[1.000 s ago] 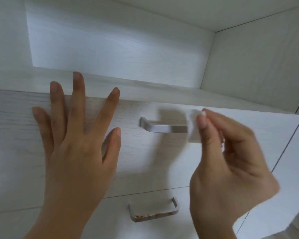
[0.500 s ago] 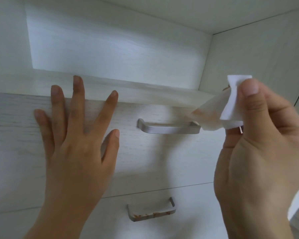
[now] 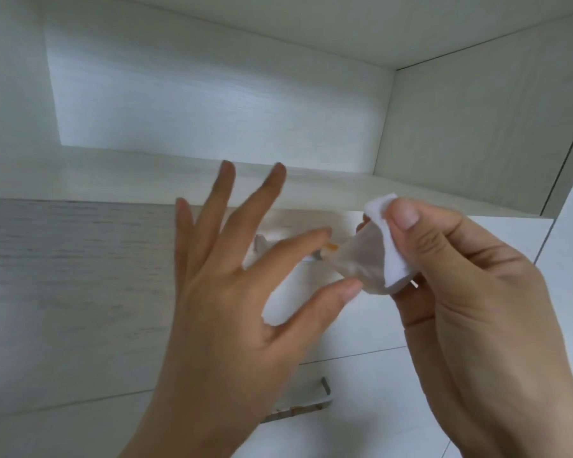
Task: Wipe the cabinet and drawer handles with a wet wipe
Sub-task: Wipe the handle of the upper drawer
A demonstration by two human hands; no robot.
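Thumb and curled fingers of the right hand (image 3: pixel 477 309) pinch the wet wipe (image 3: pixel 371 259), which is bunched and trails leftward with an orange-brown mark at its edge. The left hand (image 3: pixel 232 309) is spread with straight fingers and grips nothing. Its index and thumb tips lie just beside the wipe's free edge; contact cannot be determined. The upper handle is hidden behind the left hand. The lower drawer handle (image 3: pixel 301 409) lies below both hands, long axis horizontal, with rust-coloured spots on its bar. Judgement: the right hand, which carries the wipe, must travel down and left to reach it.
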